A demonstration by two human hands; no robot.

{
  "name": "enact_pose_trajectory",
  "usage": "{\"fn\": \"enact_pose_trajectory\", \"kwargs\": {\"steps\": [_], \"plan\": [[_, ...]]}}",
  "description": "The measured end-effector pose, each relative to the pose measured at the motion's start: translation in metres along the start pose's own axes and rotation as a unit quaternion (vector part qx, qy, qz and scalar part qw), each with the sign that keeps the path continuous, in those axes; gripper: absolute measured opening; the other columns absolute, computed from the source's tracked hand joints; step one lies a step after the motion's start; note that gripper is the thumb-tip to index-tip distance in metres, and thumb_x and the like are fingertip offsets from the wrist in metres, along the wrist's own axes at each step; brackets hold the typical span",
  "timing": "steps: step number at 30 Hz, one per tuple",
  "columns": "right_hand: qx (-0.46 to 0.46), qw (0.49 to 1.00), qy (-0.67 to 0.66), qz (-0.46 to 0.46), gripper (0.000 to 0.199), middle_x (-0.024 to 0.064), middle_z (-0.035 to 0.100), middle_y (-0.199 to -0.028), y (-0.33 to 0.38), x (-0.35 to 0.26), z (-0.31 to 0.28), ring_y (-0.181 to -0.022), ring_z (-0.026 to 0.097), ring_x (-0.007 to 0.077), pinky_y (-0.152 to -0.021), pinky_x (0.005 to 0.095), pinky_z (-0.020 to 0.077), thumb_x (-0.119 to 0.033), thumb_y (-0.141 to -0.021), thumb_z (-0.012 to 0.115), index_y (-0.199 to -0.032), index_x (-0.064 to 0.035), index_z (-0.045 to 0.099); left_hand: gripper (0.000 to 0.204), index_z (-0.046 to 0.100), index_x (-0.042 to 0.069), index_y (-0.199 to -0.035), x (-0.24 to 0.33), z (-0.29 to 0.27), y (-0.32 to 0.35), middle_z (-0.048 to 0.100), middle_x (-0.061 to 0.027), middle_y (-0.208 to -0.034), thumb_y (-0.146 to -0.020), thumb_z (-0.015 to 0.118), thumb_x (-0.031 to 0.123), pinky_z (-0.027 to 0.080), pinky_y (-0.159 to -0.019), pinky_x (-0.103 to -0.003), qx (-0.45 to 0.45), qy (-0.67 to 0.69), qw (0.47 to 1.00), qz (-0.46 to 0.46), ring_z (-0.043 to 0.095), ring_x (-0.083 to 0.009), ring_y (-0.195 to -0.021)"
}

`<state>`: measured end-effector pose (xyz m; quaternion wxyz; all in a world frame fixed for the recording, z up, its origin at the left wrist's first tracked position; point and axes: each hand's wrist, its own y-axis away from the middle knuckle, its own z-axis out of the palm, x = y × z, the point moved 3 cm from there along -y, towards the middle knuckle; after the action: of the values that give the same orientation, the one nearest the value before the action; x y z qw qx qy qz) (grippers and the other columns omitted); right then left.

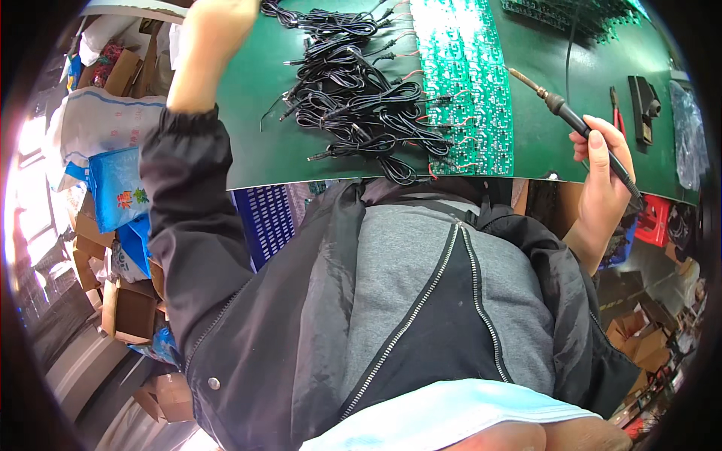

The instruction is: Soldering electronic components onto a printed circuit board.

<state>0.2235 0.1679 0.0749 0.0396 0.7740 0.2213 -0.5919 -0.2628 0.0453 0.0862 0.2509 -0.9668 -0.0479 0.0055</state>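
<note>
My right hand [604, 161] is closed around the black handle of a soldering iron [570, 119], whose bare metal tip points up and left toward the boards. Green circuit boards [485, 98] lie side by side on the table, with short red wires along them. Left of them are several coiled black cables [353, 101], the upper ones with thin leads running to the boards' left edge. At the far upper left is my left hand [220, 21], over the table's edge; the frame cuts off its fingers, so what it touches is hidden.
The green table [259, 150] ends just in front of my body. At right lie red-handled pliers [617, 113], a black block-shaped holder [641, 109] and clear plastic bags [686, 135]. More boards [579, 16] are stacked at the back right. Sacks and cardboard boxes [129, 308] fill the left side.
</note>
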Motion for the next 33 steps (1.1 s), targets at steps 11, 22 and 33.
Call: {"fn": "enact_pose_trajectory", "kwargs": {"steps": [11,22,33], "plan": [[0.004,1.0,0.0,0.013,0.023,0.0089,0.073,-0.095,0.013,0.006,-0.013,-0.083,0.064,0.0103,-0.076,0.0232,0.0503,-0.014,-0.103,0.064,-0.117,0.003,0.07,0.036,0.068,0.009,-0.114,-0.055,0.081,0.064,0.074,-0.0127,-0.108,-0.091,0.071,0.037,0.056,-0.088,-0.042,-0.19,-0.096,0.97,-0.114,0.071,-0.0312,-0.102],[-0.013,1.0,-0.016,-0.009,0.025,0.01,0.073,-0.095,0.002,0.001,0.008,-0.084,0.066,0.0112,-0.075,0.0235,0.0507,-0.016,-0.103,0.064,-0.117,0.004,0.07,0.047,0.074,0.002,-0.114,-0.024,0.052,0.051,0.073,-0.0186,-0.111,-0.092,0.073,0.043,0.055,-0.087,-0.039,-0.266,0.048,0.945,-0.186,0.071,-0.0301,-0.101],[-0.007,0.999,-0.038,-0.008,0.025,0.0104,0.073,-0.095,0.003,-0.005,-0.001,-0.083,0.064,0.0109,-0.074,0.0236,0.05,-0.016,-0.102,0.065,-0.116,0.0039,0.071,0.021,0.069,0.007,-0.101,0.011,0.086,0.048,0.071,-0.011,-0.095,-0.096,0.07,0.027,0.055,-0.08,-0.039,-0.103,0.046,0.994,-0.004,0.069,-0.0315,-0.091]]}}
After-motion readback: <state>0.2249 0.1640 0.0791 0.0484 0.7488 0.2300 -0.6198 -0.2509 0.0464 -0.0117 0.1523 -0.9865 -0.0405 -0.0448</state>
